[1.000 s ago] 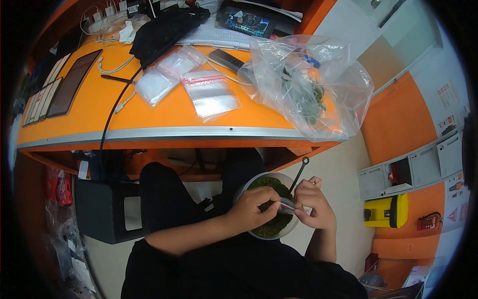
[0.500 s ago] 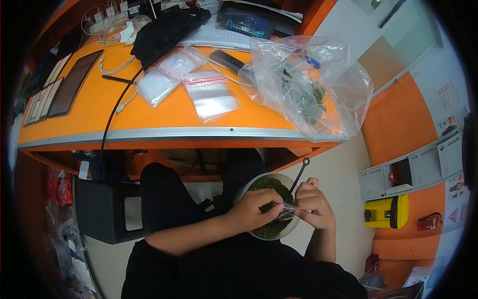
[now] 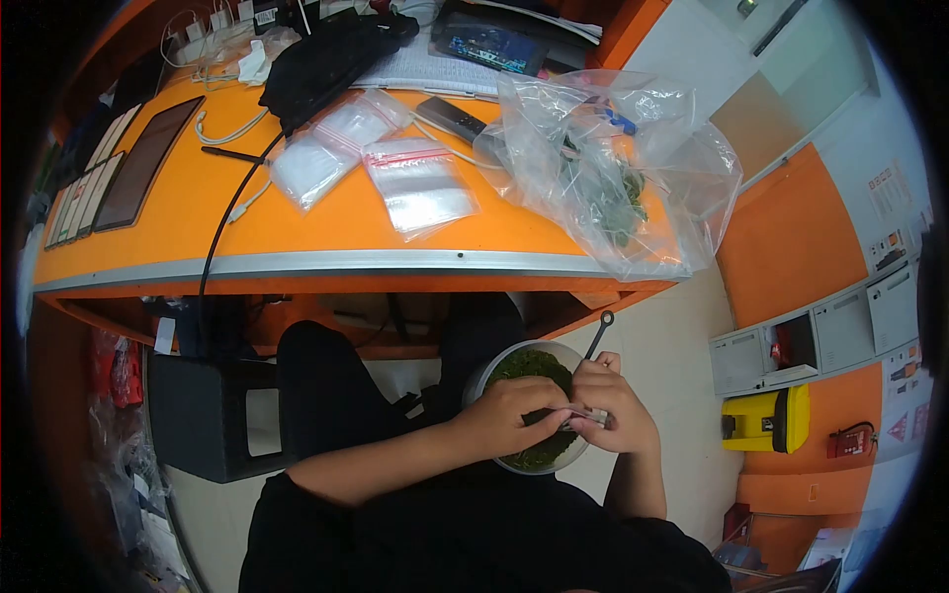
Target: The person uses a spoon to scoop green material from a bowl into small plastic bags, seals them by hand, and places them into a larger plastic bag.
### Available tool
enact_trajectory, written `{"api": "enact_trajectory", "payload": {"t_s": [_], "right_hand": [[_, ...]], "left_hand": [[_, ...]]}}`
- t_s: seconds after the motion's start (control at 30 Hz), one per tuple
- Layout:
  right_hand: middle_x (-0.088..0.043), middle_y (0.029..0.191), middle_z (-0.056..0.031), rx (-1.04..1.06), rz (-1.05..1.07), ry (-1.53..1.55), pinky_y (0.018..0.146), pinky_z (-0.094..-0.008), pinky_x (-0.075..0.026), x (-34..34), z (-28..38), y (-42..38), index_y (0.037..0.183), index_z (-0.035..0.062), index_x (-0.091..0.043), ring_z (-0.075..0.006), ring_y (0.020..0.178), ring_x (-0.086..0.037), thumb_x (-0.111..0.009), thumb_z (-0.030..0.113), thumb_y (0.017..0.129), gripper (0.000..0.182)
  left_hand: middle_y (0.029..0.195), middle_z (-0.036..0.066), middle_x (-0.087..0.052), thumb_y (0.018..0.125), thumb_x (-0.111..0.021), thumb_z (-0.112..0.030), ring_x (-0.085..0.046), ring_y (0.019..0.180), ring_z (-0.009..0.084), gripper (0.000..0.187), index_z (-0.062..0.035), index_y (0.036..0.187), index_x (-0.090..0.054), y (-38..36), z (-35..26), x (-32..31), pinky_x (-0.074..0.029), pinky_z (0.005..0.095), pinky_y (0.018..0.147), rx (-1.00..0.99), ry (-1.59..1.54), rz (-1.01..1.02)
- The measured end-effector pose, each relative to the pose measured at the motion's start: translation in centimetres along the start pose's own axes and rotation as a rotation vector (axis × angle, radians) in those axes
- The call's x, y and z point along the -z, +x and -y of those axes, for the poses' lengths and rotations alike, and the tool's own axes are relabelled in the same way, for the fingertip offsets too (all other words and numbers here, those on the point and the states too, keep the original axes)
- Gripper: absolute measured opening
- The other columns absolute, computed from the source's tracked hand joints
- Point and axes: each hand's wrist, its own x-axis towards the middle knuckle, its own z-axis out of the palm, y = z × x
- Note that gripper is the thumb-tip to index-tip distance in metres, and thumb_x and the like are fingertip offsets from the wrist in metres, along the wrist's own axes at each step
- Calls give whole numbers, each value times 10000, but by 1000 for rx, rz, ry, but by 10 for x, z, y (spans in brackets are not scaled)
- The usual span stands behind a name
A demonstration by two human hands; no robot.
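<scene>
A round, clear-walled tub (image 3: 478, 383) sits at my lap with loose green plant material (image 3: 534, 366) in it. A dark long handle with a ring end (image 3: 599, 332) leans out of its right side. Over the tub, my left hand (image 3: 506, 415) and my right hand (image 3: 623, 407) meet, both closed with fingertips pinched on a small clear plastic bag (image 3: 585, 412). Fingers hide most of this bag, so its contents cannot be made out.
On the orange desk (image 3: 336, 232) lie stacks of clear zip bags (image 3: 423, 193) with red seals, a large clear plastic bag (image 3: 682, 178) holding greenery, phones (image 3: 91, 198), a tablet (image 3: 148, 163), cables and a black pouch (image 3: 331, 69). A black stool (image 3: 203, 420) stands left.
My right hand has shifted slightly left and curled closer around the small bag, covering more of the handle. My left hand stays nearly in place.
</scene>
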Motion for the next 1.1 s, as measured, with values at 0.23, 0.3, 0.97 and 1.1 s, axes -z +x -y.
{"api": "enact_trajectory", "payload": {"t_s": [0.23,0.3,0.97,1.1], "right_hand": [[-512,663,-41,82,61,147,743,-354,-335,-2,-5,-3,660,58,-543,-226,697,-484,-671,93,783,181],[-530,666,-51,78,20,109,740,-358,-364,0,1,2,679,50,-566,-232,700,-502,-673,90,786,156],[-670,941,-98,-120,-810,-368,662,-254,-476,126,36,89,1070,-34,-634,-131,714,-598,-536,85,933,206],[-584,891,-36,29,-1027,-212,689,-254,-429,107,24,51,982,-18,-569,-117,734,-499,-582,78,889,134]], "left_hand": [[810,107,-638,871,-634,-75,-628,748,234,78,2,860,-638,-3,5,2,-491,329,679,-106,-57,-21],[799,106,-641,875,-636,-85,-628,730,232,94,4,845,-639,-4,5,4,-490,323,665,-84,-77,-10],[1164,145,-459,882,-619,-63,-564,1001,204,141,-27,951,-501,-14,19,-12,-479,331,862,-157,-125,-242],[1104,134,-455,912,-595,-131,-561,973,210,155,-24,910,-483,-17,15,-6,-466,347,871,-227,-252,-327]]}}
